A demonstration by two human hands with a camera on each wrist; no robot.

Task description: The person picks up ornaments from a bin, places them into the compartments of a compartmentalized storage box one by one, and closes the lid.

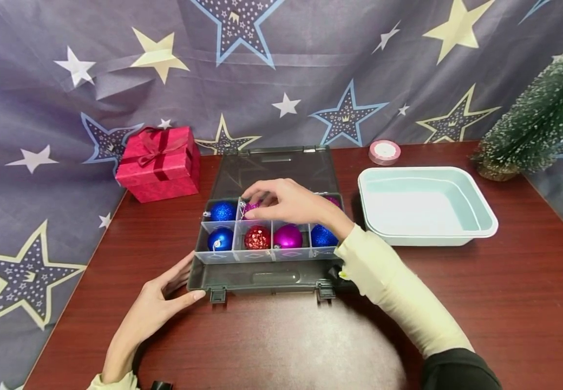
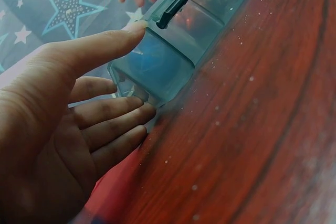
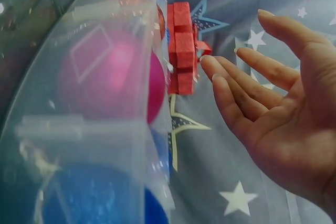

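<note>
A dark translucent organizer box (image 1: pixel 275 277) lies on the table with its lid folded back. Inside, divided compartments hold Christmas balls: glittery blue (image 1: pixel 223 212), shiny blue (image 1: pixel 220 239), red (image 1: pixel 257 238), magenta (image 1: pixel 288 236) and another blue one (image 1: pixel 323 236). My left hand (image 1: pixel 157 303) rests at the box's front left corner, thumb on the front edge, fingers along the side, fairly straight in the left wrist view. Over the back row hovers my right hand (image 1: pixel 293 205), partly covering a glittery magenta ball (image 1: pixel 250 209). The right wrist view shows its fingers spread and holding nothing.
A pale blue plastic tray (image 1: pixel 430 238) sits right of the box. Behind it lies a pink ribbon roll (image 1: pixel 385 152), and a small frosted tree (image 1: pixel 539 114) stands at the far right. A red gift box (image 1: pixel 164 173) is at the back left, before a star-patterned cloth.
</note>
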